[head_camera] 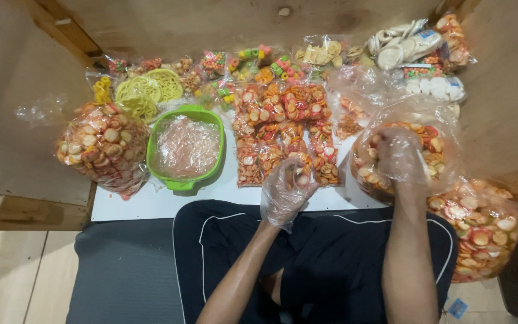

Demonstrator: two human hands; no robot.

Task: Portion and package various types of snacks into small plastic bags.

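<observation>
Crackers, orange and white, fill the big open plastic bag (370, 174) at the right edge of the white board (151, 207), and the person's right hand (398, 155), in a thin clear glove, is plunged into its mouth with the fingers curled down among the pieces; whether they grip any I cannot tell. The left hand (284, 191), gloved the same way, sits at the near edge of the board with its fingers bunched around a small clear packet (300, 171) of crackers. Just beyond it lie rows of filled small packets (283, 129). Left of those stands a green tub (178, 180) lined with plastic, and further left a tied bag of crackers (103, 150). Another full bag (481, 231) rests near the person's right knee.
</observation>
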